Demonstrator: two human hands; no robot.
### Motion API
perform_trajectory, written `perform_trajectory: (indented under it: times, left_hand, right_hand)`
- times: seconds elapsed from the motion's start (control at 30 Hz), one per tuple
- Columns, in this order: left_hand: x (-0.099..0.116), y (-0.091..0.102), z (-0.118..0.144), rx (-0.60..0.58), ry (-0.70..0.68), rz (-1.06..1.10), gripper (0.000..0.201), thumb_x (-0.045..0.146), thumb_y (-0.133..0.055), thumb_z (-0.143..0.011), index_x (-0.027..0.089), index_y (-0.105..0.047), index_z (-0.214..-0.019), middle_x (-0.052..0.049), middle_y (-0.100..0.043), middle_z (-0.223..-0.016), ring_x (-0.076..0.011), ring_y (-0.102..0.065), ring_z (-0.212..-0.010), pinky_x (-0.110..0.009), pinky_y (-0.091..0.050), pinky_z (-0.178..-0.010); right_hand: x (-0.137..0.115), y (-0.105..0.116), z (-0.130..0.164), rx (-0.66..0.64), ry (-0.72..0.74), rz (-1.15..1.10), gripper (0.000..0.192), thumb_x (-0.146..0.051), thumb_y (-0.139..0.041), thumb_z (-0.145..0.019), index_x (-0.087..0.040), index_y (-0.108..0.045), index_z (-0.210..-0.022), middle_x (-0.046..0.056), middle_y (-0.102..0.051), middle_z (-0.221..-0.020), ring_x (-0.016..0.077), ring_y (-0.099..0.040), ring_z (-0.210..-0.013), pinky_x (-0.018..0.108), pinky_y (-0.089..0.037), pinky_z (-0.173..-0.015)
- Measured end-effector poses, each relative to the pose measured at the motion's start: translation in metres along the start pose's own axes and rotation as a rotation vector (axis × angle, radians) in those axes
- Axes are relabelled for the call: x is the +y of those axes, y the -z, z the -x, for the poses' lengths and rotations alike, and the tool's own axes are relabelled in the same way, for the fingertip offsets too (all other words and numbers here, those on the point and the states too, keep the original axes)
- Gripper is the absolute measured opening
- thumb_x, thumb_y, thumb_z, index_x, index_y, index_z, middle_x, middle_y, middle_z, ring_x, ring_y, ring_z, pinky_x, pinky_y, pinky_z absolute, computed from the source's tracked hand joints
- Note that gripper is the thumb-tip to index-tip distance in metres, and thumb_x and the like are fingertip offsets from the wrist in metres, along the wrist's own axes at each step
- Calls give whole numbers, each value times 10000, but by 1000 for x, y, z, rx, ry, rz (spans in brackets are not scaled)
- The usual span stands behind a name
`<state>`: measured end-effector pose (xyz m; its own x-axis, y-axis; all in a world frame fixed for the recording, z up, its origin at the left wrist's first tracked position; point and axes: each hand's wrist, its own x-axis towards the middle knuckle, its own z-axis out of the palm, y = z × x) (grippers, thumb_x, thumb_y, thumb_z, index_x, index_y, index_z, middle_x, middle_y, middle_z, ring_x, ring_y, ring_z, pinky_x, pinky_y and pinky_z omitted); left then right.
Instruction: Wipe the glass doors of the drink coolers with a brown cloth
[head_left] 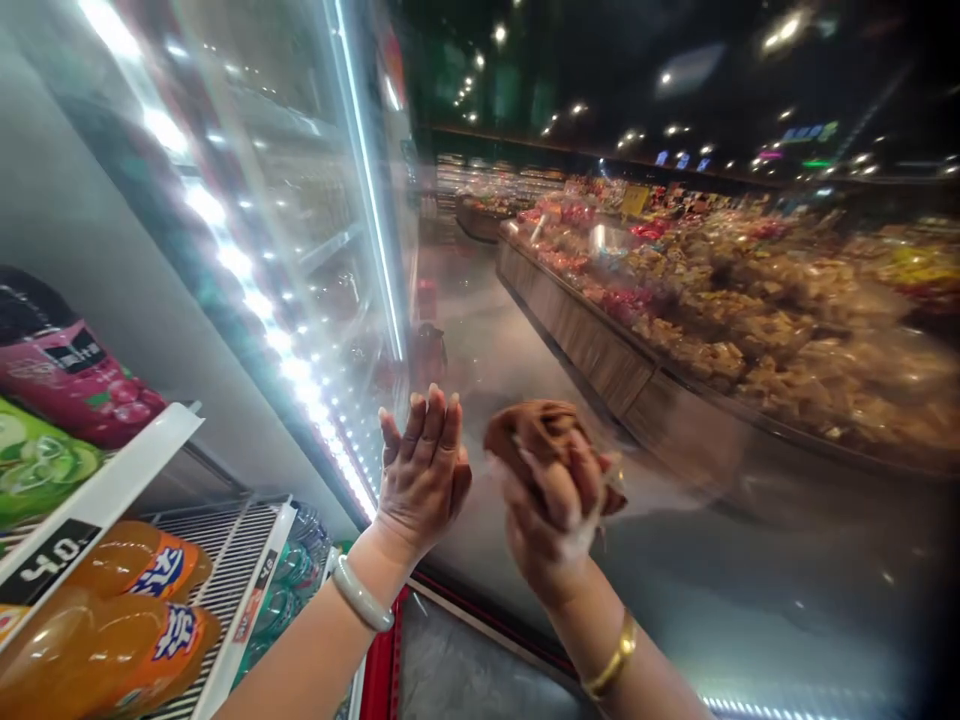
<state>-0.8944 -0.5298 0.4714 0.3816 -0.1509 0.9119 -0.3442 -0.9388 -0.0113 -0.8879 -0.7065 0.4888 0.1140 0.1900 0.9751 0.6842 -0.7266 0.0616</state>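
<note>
Up close, we had our left hand (424, 470) spread flat, fingers straight and together, its palm pressed against the open glass door (675, 420) of a drinks cooler, with a pale bangle (362, 594) on that wrist. Just beside it, our right hand (551, 520) was closed tight around a crumpled brown cloth (536, 430), which we held against the same misted pane; a gold bracelet (611, 665) circled that wrist. Below and to our left, orange soda bottles (112, 610) lay on their sides on a wire shelf (225, 570) behind a white price strip (90, 510), with green and pink bottles (52, 420) on the shelf above. Smaller bottles (289, 580) stood lower down, near the red base (382, 660) of the cooler. A line of bright lights (247, 280) ran up the cooler's frame. Farther off, seen blurred through the glass, long wooden bins (750, 320) heaped with packaged goods stretched along an aisle under ceiling spotlights (577, 108).
</note>
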Motion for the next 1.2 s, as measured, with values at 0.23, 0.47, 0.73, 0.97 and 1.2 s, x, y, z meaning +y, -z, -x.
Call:
perform_trajectory:
  times: [0.23, 0.47, 0.73, 0.97, 1.2]
  left_hand:
    - [-6, 7, 5, 3, 105, 24, 759, 225, -424, -1050, 196, -30, -1699, -77, -16, -1764, -235, -20, -1639, -457, 42, -1356]
    - [1, -6, 33, -48, 71, 22, 771, 222, -436, -1048, 124, -21, -1689, -92, 8, -1755, -239, 1, -1635, -440, 25, -1355]
    - [25, -27, 46, -53, -38, 59, 828, 172, -497, -977, 154, -72, -1688, -86, -114, -1729, -186, -25, -1629, -420, 19, -1352]
    - [30, -28, 58, -101, 22, 59, 825, 195, -482, -994, 112, -42, -1687, -134, -75, -1733, -221, -4, -1628, -453, 11, -1350]
    - [61, -35, 39, -51, -16, 108, 861, 155, -517, -972, 153, -38, -1687, -98, -90, -1731, -186, -14, -1629, -429, 23, -1350]
  right_hand:
    - [-24, -39, -87, 19, 116, -6, 315, -258, -635, -993, -366, -691, -1283, -20, -639, -1394, 240, -334, -1587, 542, -133, -1355]
    - [1, -7, -9, -269, 337, -13, 313, -187, -646, -963, -337, -738, -1221, -30, -681, -1352, 221, -407, -1537, 438, -260, -1340]
    - [39, 37, 28, -78, 151, 116, 435, -87, -678, -892, -347, -735, -1237, 38, -648, -1396, 251, -425, -1527, 457, -379, -1266]
    - [24, 30, 54, -284, 348, 53, 330, -173, -696, -921, -395, -766, -1155, -43, -709, -1263, 192, -502, -1468, 412, -306, -1302]
    - [70, 79, 58, -47, 190, 172, 488, -64, -716, -864, -342, -721, -1266, 31, -672, -1350, 231, -556, -1418, 360, -518, -1130]
